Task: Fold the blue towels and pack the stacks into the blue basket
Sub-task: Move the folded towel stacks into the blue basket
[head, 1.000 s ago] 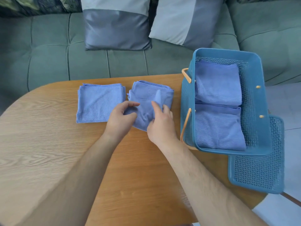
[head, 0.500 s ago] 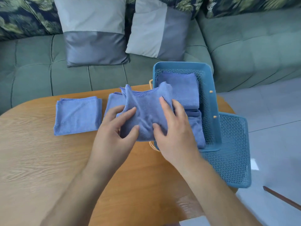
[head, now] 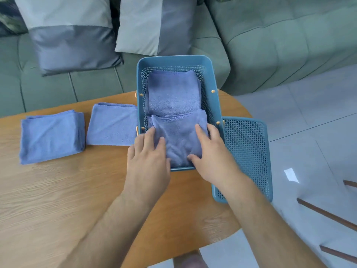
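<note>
L hand [head: 148, 157] & R hand [head: 214, 153] press flat, fingers straight, on folded towel [head: 179, 136], now inside basket [head: 173, 59], earlier pinched above it.

Matt terry-cloth towels [head: 177, 140], perforated plastic basket [head: 140, 74], wood-grain table [head: 58, 190].

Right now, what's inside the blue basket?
In the blue basket are two folded blue towels: the far towel lies at the back, and the near towel sits in front with the left hand and right hand pressing on it. Anything beneath them is covered.
</note>
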Tool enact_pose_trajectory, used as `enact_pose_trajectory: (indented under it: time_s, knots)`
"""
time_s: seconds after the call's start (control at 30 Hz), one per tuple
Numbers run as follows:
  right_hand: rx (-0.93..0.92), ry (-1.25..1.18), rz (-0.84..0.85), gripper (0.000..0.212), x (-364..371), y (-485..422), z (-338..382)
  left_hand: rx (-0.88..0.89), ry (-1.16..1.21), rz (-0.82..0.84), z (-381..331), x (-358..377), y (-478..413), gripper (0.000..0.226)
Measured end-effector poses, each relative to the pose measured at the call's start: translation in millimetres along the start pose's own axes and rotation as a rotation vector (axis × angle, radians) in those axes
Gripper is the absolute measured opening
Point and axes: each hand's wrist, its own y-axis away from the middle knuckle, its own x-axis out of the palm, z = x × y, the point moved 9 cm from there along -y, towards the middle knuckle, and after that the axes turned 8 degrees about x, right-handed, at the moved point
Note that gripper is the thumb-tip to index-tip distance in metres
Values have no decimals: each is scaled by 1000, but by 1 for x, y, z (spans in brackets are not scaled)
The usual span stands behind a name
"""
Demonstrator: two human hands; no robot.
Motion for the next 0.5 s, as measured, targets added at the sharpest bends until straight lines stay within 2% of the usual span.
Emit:
enact_pose_trajectory:
  time_s: [0.1,0.2,0.27,0.33,0.5]
  knots:
    - [-89,202,-55,100,-6,-7,8,166,-138,26,-11,0,-15,69]
    - [-239,313,-10,105,0,-15,29,245,-263,264,-12,27,-37,86]
    - [-216,295,102,108,12,-23,28,242,-349,398,-8,43,-47,91]
    - [-161,273,178,110,22,-30,24,203,-329,506,-3,54,-54,95]
    - [-108,294,204,115,34,-51,23,206,-344,532,-4,66,-61,93]
